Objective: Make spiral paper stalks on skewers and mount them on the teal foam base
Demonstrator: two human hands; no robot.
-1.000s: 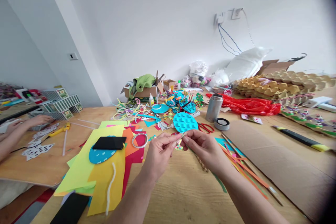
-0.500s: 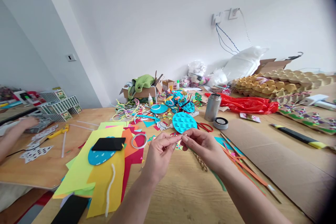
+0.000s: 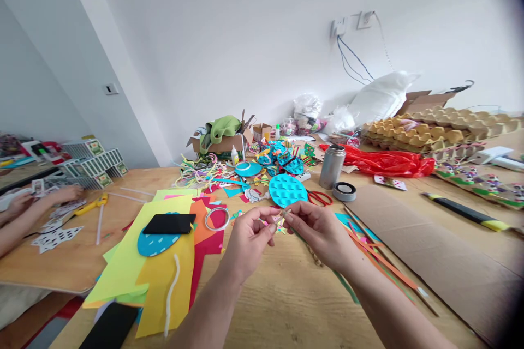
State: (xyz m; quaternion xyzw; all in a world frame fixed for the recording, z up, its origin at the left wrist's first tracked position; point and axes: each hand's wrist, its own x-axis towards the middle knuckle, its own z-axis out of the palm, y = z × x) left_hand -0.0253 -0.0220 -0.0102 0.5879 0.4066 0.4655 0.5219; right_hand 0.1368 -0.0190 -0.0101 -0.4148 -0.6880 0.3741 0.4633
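Observation:
My left hand (image 3: pixel 252 240) and my right hand (image 3: pixel 315 232) meet fingertip to fingertip above the table. Between them they pinch the end of a thin green strip (image 3: pixel 347 287). It runs from the fingers under my right hand and comes out below my right wrist. What it is made of is hard to make out. Just beyond the fingers lies a round blue disc (image 3: pixel 287 191) with raised bumps. Small colourful paper cut-outs sit behind my fingertips, partly hidden. A braided tan cord (image 3: pixel 314 256) lies partly under my right hand.
Red-handled scissors (image 3: pixel 321 198), a steel flask (image 3: pixel 332 168) and its lid (image 3: pixel 344 192) stand beyond my right hand. Cardboard (image 3: pixel 426 245) lies to the right. Coloured paper (image 3: pixel 135 262), a phone (image 3: pixel 169 224) and a tape roll (image 3: pixel 216 219) lie left. Another person's hands (image 3: pixel 67 194) are at far left.
My left fingers have curled a little and shifted, with a pale bit of the strip now showing between the fingertips. At far left the other person's hands have moved in among the cards.

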